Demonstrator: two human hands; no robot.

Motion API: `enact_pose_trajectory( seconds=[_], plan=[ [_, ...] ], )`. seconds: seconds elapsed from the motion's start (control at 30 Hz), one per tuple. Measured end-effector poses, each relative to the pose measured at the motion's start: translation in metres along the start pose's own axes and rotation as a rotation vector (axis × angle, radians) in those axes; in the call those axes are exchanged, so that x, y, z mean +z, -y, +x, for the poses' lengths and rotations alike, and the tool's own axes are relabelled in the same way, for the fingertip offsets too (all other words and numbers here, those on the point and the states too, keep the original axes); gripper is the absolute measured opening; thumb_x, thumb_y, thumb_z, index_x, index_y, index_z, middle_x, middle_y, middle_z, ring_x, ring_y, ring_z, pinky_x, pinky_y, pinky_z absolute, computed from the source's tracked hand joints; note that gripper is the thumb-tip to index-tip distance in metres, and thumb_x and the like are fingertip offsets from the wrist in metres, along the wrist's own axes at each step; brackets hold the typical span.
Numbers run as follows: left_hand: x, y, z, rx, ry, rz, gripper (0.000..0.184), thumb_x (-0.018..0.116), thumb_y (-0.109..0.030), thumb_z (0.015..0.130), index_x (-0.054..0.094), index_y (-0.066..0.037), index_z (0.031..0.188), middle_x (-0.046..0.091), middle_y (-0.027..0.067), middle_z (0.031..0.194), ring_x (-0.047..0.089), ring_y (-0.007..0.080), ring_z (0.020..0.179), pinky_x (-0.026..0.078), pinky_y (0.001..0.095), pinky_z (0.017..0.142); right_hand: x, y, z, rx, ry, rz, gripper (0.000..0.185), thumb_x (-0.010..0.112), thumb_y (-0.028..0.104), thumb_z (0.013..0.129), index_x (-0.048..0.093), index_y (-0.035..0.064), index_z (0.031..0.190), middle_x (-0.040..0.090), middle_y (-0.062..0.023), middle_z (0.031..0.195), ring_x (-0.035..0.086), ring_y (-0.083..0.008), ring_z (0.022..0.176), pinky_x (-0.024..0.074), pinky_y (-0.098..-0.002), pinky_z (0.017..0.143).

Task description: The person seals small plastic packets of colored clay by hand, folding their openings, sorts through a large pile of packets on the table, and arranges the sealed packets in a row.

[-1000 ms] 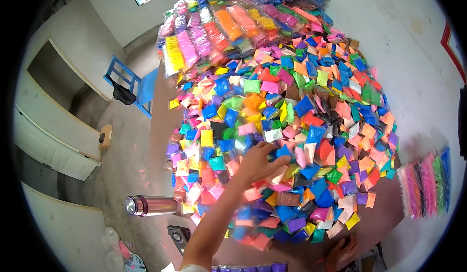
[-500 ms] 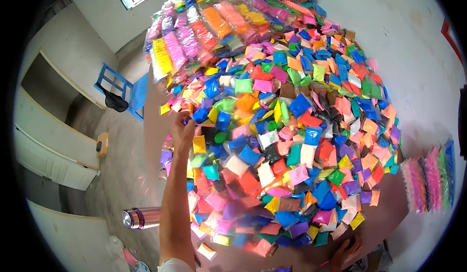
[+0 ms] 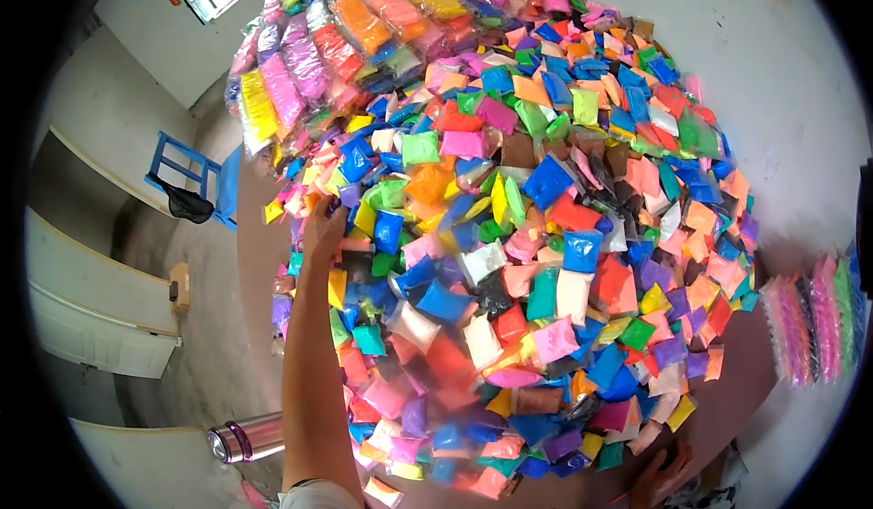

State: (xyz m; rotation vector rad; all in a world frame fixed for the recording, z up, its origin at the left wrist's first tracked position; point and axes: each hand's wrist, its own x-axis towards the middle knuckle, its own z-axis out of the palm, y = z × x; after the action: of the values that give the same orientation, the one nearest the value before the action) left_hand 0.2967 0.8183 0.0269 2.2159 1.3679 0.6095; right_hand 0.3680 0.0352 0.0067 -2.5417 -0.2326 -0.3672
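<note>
My left hand (image 3: 322, 229) reaches over the left side of a large heap of small coloured packets (image 3: 446, 302). Its fingers are closed, with a bit of a small purple packet (image 3: 332, 206) showing at the fingertips. Beside it lie a yellow packet (image 3: 365, 218) and a blue packet (image 3: 387, 233). My right hand (image 3: 662, 474) rests low at the near right edge of the brown table (image 3: 718, 418), partly cut off by the frame. Its fingers look loosely bent and apart, and no held thing shows there.
Larger clear bags of packets (image 3: 305, 59) are stacked at the far left. A metal flask (image 3: 250, 438) is at the near left, beside my left forearm. A blue chair (image 3: 195, 177) stands left of the table. Long bags (image 3: 809, 322) lean by the right wall.
The view has shifted, so the heap appears further left. My left hand has moved slightly right over the heap, with the purple packet at its fingertips. The right hand stays near the edge.
</note>
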Motion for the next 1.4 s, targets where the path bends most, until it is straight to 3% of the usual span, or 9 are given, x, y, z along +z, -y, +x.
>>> enact_pose_trajectory(
  seconds=[0.2, 0.27, 0.37, 0.47, 0.63, 0.77, 0.9, 1.1, 1.4],
  plan=[
    [-0.025, -0.026, -0.038, 0.073, 0.094, -0.132, 0.045, 0.073, -0.02, 0.083, 0.069, -0.002, 0.124, 0.075, 0.0107, 0.101, 0.071, 0.021, 0.086, 0.056, 0.0335, 0.078, 0.0, 0.002, -0.002, -0.017, -0.045, 0.071, 0.049, 0.063, 0.037, 0.101, 0.06, -0.0033, 0.13, 0.058, -0.0251, 0.125, 0.057, -0.042, 0.11, 0.0479, -0.0533, 0.098],
    [-0.042, -0.051, -0.062, 0.029, 0.153, -0.176, 0.039, 0.074, -0.017, 0.082, 0.07, 0.0, 0.117, 0.073, 0.0082, 0.095, 0.068, 0.015, 0.082, 0.054, 0.0304, 0.074, -0.006, -0.01, -0.007, 0.045, 0.059, -0.157, 0.038, 0.059, 0.016, 0.099, 0.054, -0.0034, 0.131, 0.052, -0.0247, 0.132, 0.05, -0.0443, 0.124, 0.0391, -0.053, 0.107],
    [-0.051, -0.049, -0.078, 0.095, 0.165, -0.426, 0.034, 0.076, -0.016, 0.082, 0.071, 0.002, 0.11, 0.072, 0.0069, 0.093, 0.066, 0.0137, 0.079, 0.052, 0.0294, 0.071, -0.007, -0.005, 0.003, -0.082, 0.011, -0.094, 0.046, 0.063, 0.032, 0.101, 0.061, -0.0038, 0.13, 0.061, -0.0257, 0.123, 0.057, -0.0432, 0.111, 0.0475, -0.0544, 0.099],
    [-0.085, -0.094, -0.113, 0.041, 0.221, -0.314, 0.031, 0.076, -0.017, 0.082, 0.071, 0.002, 0.105, 0.07, 0.006, 0.092, 0.063, 0.0122, 0.078, 0.051, 0.028, 0.07, -0.007, -0.017, -0.011, 0.077, 0.071, -0.152, 0.038, 0.06, 0.015, 0.098, 0.054, -0.003, 0.131, 0.051, -0.0238, 0.132, 0.05, -0.0434, 0.124, 0.0392, -0.0523, 0.108],
    [-0.096, -0.122, -0.166, 0.04, 0.182, -0.337, 0.031, 0.076, -0.021, 0.083, 0.07, 0.002, 0.103, 0.07, 0.0075, 0.089, 0.064, 0.0137, 0.079, 0.051, 0.0301, 0.072, -0.006, -0.021, -0.008, 0.053, 0.067, -0.102, 0.037, 0.061, 0.017, 0.098, 0.055, -0.0019, 0.13, 0.052, -0.0232, 0.132, 0.05, -0.0427, 0.124, 0.0397, -0.0519, 0.108],
    [-0.083, -0.163, -0.187, 0.049, 0.314, -0.49, 0.041, 0.073, -0.014, 0.083, 0.064, -0.003, 0.121, 0.068, 0.0071, 0.098, 0.061, 0.0104, 0.081, 0.05, 0.0257, 0.07, -0.004, -0.024, -0.009, 0.036, 0.052, -0.16, 0.037, 0.06, 0.018, 0.098, 0.055, -0.0011, 0.13, 0.053, -0.0232, 0.132, 0.05, -0.0426, 0.124, 0.0397, -0.0528, 0.107],
    [-0.058, -0.199, -0.18, 0.554, 0.305, 0.233, 0.044, 0.077, -0.031, 0.084, 0.067, -0.01, 0.122, 0.072, 0.016, 0.104, 0.071, 0.0322, 0.088, 0.056, 0.042, 0.075, -0.004, -0.028, -0.01, 0.062, 0.071, -0.208, 0.037, 0.06, 0.021, 0.099, 0.056, -0.0008, 0.13, 0.053, -0.0234, 0.132, 0.05, -0.0429, 0.124, 0.0396, -0.0536, 0.106],
    [-0.006, -0.198, -0.145, 0.408, 0.537, 0.299, 0.033, 0.069, -0.046, 0.087, 0.073, -0.02, 0.106, 0.075, 0.0115, 0.099, 0.071, 0.0318, 0.095, 0.056, 0.0453, 0.077, -0.004, -0.019, -0.005, 0.014, 0.036, -0.145, 0.036, 0.058, 0.023, 0.101, 0.057, 0.0, 0.13, 0.053, -0.0231, 0.133, 0.05, -0.0431, 0.125, 0.0393, -0.0542, 0.106],
    [0.001, -0.202, -0.158, 0.54, 0.627, 0.5, 0.029, 0.072, -0.034, 0.079, 0.076, -0.018, 0.103, 0.076, 0.0097, 0.098, 0.072, 0.0323, 0.092, 0.057, 0.0435, 0.075, -0.006, -0.026, -0.01, 0.102, 0.093, -0.179, 0.037, 0.058, 0.023, 0.102, 0.057, -0.0006, 0.13, 0.051, -0.0226, 0.135, 0.049, -0.0425, 0.127, 0.0389, -0.0544, 0.106]
  ],
)
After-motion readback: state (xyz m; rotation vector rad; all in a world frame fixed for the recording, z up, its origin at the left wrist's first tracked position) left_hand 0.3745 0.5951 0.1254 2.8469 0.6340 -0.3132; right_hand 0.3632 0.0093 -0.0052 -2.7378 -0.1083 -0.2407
